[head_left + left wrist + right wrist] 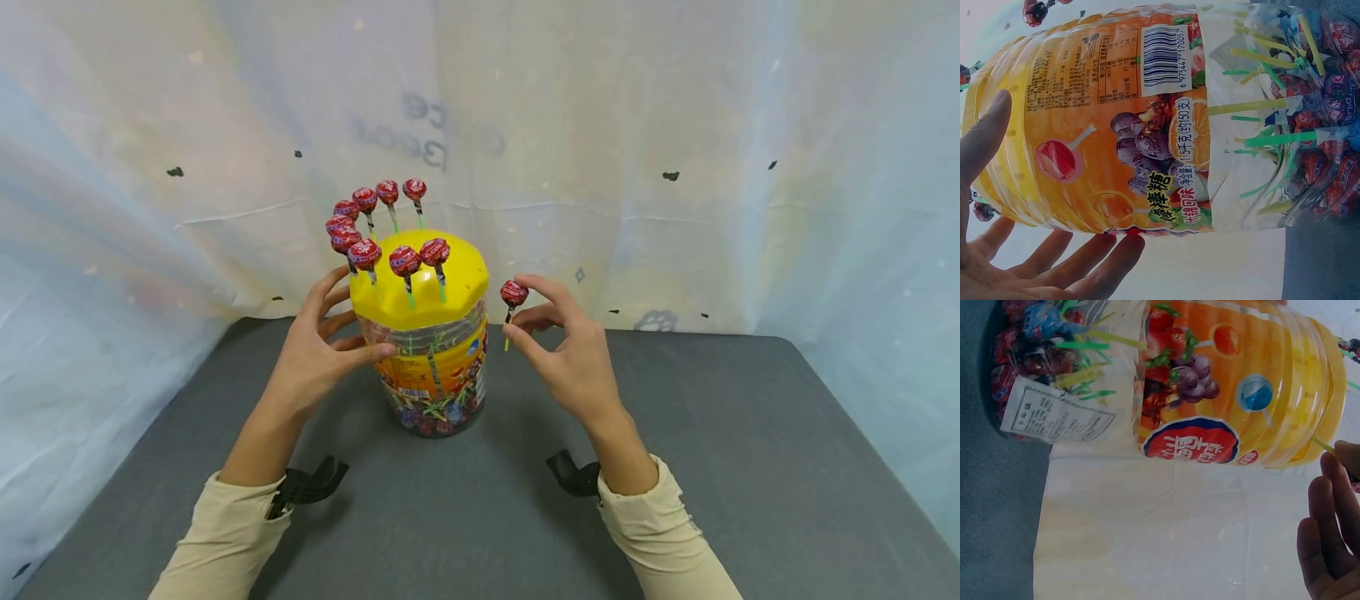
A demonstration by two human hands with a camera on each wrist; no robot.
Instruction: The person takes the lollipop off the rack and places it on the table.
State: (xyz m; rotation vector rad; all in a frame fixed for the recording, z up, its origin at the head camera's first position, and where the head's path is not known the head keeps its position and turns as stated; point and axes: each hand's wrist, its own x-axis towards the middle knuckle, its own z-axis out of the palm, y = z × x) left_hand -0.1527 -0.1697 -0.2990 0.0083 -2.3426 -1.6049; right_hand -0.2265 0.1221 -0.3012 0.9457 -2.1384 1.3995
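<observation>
Left hand [318, 346], candy jar [453, 367], single lollipop [513, 293], right hand [573, 354]; grey surface [720, 450].
Left hand: grip curved about the jar's left side, thumb at front. Standing lollipops [405, 262]: nine, red-wrapped, sticks down, in an arc on the yellow lid [467, 271]. Candy jar: upright, orange label, wrapped sweets inside. Single lollipop: red wrapper, head up, just right of the lid, apart from it. Right hand: grip clamped on that lollipop, thumb at the stick.

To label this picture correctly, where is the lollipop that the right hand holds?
In the head view, the lollipop is slightly right of centre, just to the right of the yellow lid, pinched by the right hand.
</observation>
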